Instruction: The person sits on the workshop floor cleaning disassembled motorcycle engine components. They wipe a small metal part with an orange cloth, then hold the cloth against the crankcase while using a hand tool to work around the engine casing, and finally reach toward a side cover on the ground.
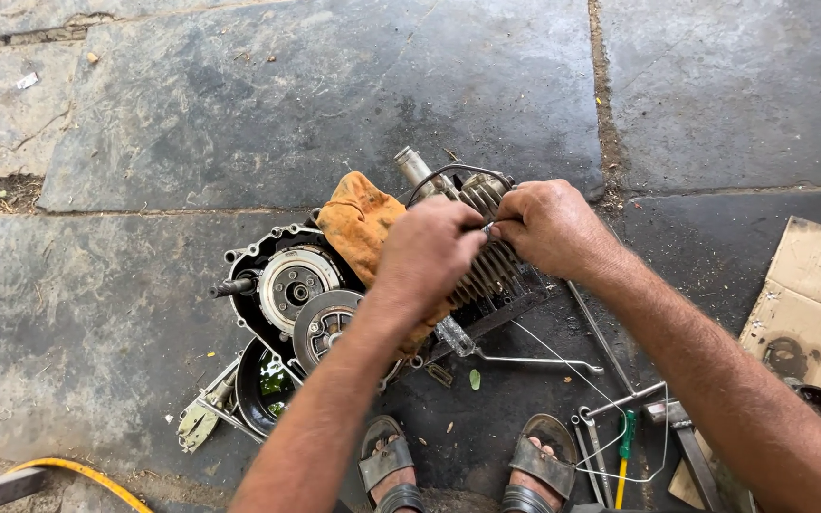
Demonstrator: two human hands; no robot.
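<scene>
Head view: hands [486,237] on finned engine [486,271]

Small engine [372,294] at frame centre, resting on stone paving, side cover off, two round clutch discs exposed. Finned grey cylinder [491,266] tilted toward upper right. Orange rag [358,223] draped across its top. Thin wire [486,230], apparently, at the fins.

Packaging near you: one flattened cardboard piece

To the right of the engine [372,285] lies flattened cardboard [814,304], tan, roughly rectangular, stained with dark oily rings; you have no labels, signs, screens.
</scene>
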